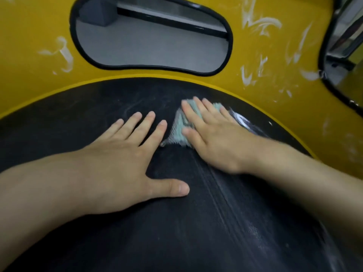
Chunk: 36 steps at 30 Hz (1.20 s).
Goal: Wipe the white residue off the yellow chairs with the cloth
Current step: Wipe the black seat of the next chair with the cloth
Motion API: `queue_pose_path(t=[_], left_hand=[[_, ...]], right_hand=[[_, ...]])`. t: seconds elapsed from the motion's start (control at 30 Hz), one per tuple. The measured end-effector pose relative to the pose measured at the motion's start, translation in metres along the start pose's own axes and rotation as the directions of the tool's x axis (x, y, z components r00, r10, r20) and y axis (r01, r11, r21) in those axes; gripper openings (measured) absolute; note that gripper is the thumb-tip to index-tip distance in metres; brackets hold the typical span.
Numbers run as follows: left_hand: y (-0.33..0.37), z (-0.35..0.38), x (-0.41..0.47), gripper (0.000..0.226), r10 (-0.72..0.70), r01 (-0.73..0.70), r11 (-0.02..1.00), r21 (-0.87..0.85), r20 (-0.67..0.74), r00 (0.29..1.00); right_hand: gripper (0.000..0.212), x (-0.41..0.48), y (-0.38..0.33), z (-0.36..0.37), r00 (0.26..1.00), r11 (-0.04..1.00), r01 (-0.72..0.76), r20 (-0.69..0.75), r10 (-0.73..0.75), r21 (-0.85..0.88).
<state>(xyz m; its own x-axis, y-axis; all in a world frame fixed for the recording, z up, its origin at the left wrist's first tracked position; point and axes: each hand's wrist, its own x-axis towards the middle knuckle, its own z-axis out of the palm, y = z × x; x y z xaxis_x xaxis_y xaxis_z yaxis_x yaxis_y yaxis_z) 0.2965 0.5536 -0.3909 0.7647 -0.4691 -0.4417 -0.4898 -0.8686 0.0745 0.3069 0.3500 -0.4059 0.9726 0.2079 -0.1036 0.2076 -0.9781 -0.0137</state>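
Cloth (177,130) flat beneath straight fingers (191,116) of right hand (216,140) — left hand (117,163) splayed, empty.

Chair back (29,79): yellow, marked with white residue (261,24) in curved smears and short strokes, heaviest on the right side. The opening in the back is edged with glossy black trim (72,36), and grey floor (147,46) shows through it. Seat (176,232): black, with a thin yellow line along its far edge, faint whitish haze, fine pale lengthwise streaks, and one bright white patch (241,118) at the right. Cloth (178,130): pale green, finely ribbed, blurred.
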Motion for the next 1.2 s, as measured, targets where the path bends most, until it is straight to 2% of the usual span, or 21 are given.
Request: queue_pose_path(t=[0.1, 0.2, 0.27, 0.33, 0.47, 0.53, 0.63, 0.7, 0.77, 0.9, 0.97, 1.07, 1.2], left_hand=[[0.0, -0.001, -0.002, 0.128, 0.008, -0.008, 1.0, -0.011, -0.013, 1.0], [-0.006, 0.002, -0.007, 0.126, 0.009, -0.01, 1.0, -0.016, -0.033, 0.999], [-0.009, 0.005, -0.011, 0.124, 0.017, -0.017, 1.0, -0.018, -0.046, 0.999], [-0.01, 0.007, -0.014, 0.122, 0.022, -0.023, 0.999, -0.026, -0.048, 0.999], [-0.006, 0.008, -0.014, 0.121, 0.018, -0.019, 1.0, -0.009, -0.07, 0.997], [-0.002, 0.006, -0.014, 0.121, 0.004, -0.003, 1.0, 0.01, -0.071, 0.997], [0.002, 0.004, -0.016, 0.119, -0.007, 0.006, 1.0, -0.01, -0.069, 0.998], [0.0, 0.005, -0.017, 0.116, 0.009, -0.011, 1.0, -0.025, -0.086, 0.996], [-0.003, 0.008, -0.02, 0.111, 0.023, -0.025, 0.999, -0.027, -0.095, 0.995], [-0.003, 0.011, -0.027, 0.104, 0.065, -0.068, 0.997, -0.033, -0.085, 0.994], [0.002, 0.012, -0.029, 0.105, 0.093, -0.096, 0.995, -0.027, -0.073, 0.993], [0.011, 0.013, -0.025, 0.101, 0.111, -0.113, 0.993, -0.028, -0.08, 0.991], [0.015, 0.013, -0.017, 0.098, 0.126, -0.134, 0.99, -0.054, -0.124, 0.984]], right_hand=[[0.061, 0.02, -0.002, -0.005, 0.999, 1.0, -0.003, 0.033, 0.003, -0.003], [0.062, -0.057, 0.002, 0.002, 0.99, 0.989, 0.127, 0.074, -0.121, -0.071], [0.065, -0.115, 0.0, 0.009, 0.976, 0.97, 0.217, 0.016, -0.216, -0.107], [0.063, -0.152, 0.001, 0.017, 0.968, 0.962, 0.243, -0.036, -0.249, -0.128], [0.063, -0.128, -0.001, 0.016, 0.971, 0.962, 0.222, -0.056, -0.233, -0.159], [0.061, -0.072, 0.004, 0.008, 0.991, 0.989, 0.115, -0.064, -0.121, -0.094], [0.061, 0.012, 0.018, -0.009, 0.998, 0.997, -0.066, 0.008, 0.066, 0.029], [0.061, 0.003, 0.021, -0.004, 0.999, 0.999, -0.037, 0.014, 0.038, -0.021], [0.062, -0.05, 0.016, 0.003, 0.997, 0.996, 0.056, 0.062, -0.051, -0.074], [0.065, -0.159, -0.004, 0.017, 0.972, 0.971, 0.226, -0.054, -0.231, -0.081], [0.063, -0.167, -0.004, 0.018, 0.973, 0.973, 0.219, -0.062, -0.224, -0.069], [0.062, -0.125, -0.004, 0.008, 0.977, 0.976, 0.191, -0.072, -0.199, -0.104], [0.061, -0.041, 0.016, -0.002, 1.0, 1.0, 0.0, 0.014, 0.001, -0.028]])
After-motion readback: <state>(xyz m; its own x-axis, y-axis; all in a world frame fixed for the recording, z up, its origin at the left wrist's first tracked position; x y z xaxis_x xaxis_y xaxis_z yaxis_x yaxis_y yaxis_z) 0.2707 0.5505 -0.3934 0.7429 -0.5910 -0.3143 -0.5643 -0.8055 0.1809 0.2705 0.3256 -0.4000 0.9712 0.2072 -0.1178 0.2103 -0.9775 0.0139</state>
